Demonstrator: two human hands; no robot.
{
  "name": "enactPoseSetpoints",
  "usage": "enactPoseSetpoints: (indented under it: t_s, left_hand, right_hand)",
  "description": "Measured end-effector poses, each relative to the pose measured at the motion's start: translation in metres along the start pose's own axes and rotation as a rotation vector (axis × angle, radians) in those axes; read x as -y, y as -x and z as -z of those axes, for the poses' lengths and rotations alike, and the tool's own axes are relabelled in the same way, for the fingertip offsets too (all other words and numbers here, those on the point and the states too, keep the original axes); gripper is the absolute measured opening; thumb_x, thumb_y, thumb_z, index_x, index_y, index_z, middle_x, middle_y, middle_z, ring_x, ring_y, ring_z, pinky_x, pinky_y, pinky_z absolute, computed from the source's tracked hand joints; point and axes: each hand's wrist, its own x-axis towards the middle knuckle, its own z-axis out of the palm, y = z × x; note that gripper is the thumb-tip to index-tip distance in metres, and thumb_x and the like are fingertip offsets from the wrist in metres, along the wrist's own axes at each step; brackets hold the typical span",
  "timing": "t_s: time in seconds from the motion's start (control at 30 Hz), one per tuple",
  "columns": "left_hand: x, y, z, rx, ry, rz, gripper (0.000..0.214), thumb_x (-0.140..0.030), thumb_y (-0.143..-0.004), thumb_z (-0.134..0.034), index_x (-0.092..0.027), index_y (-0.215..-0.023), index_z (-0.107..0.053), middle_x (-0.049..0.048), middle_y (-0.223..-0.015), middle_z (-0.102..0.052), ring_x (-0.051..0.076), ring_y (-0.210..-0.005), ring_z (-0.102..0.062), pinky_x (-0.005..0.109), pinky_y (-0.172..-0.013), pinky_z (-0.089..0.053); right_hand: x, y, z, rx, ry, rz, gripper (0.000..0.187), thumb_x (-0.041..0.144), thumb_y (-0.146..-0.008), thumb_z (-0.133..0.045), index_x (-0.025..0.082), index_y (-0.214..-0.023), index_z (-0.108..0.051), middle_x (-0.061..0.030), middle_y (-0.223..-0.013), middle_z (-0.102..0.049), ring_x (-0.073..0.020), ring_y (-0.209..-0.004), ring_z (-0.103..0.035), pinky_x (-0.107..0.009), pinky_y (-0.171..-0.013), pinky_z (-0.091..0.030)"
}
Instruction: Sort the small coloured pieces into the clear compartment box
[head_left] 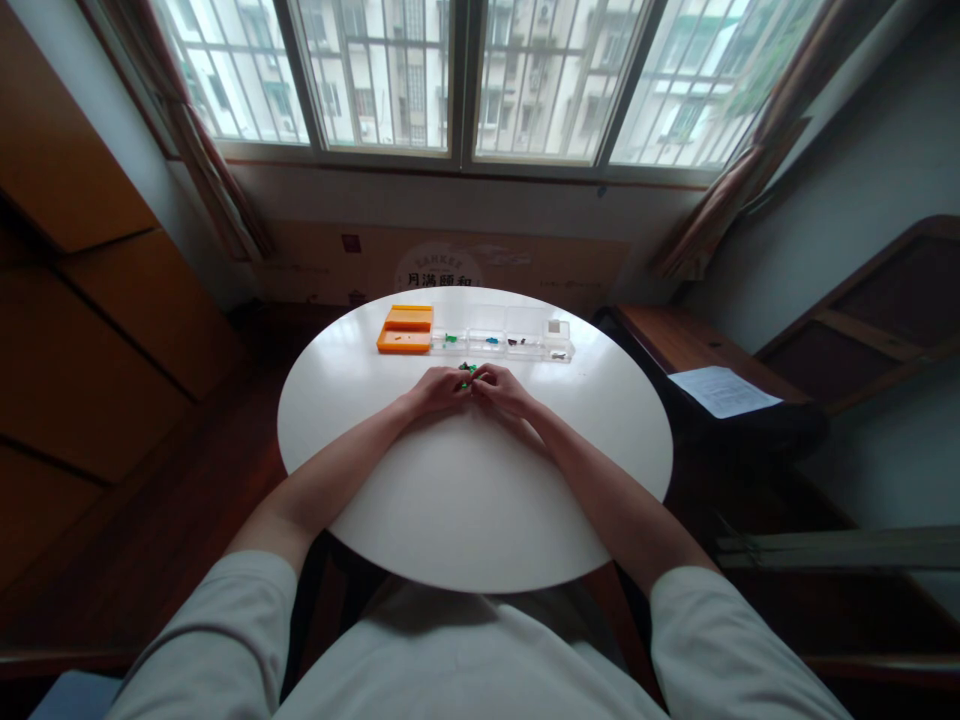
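Over the white round table (465,520), my two hands meet near its far half. A small green and dark piece (468,372), too small to name, is between them. My left hand (444,388) is closed on it from the left, fingers curled. My right hand (501,388) pinches at the same piece from the right; its fingertips hide part of it. Just beyond stands a row of clear plastic compartments (499,352) with small parts: green pieces (451,339), blue pieces (491,341) and dark pieces (516,342). An orange open box (404,348) adjoins the row on the left.
Behind the table, a large printed cardboard panel (315,262) leans below the barred window (382,80). To the right, a paper sheet (724,391) lies beside a wooden surface (675,335). Wooden cabinets (127,340) stand at the left.
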Motion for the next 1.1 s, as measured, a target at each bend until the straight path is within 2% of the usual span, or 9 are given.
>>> enactPoseSetpoints:
  t_s: [1.1]
  left_hand:
    - [0.0019, 0.0006, -0.0014, -0.017, 0.012, -0.026, 0.025, -0.035, -0.080, -0.045, -0.019, -0.077, -0.064, 0.0011, -0.070, -0.063, 0.012, -0.060, -0.054, 0.021, -0.055, -0.031]
  right_hand:
    - [-0.0054, -0.0013, 0.0012, 0.002, 0.021, 0.016, 0.016, 0.028, -0.072, -0.058, 0.016, -0.082, -0.057, -0.0006, -0.065, -0.063, -0.0117, -0.058, -0.057, -0.023, -0.056, -0.044]
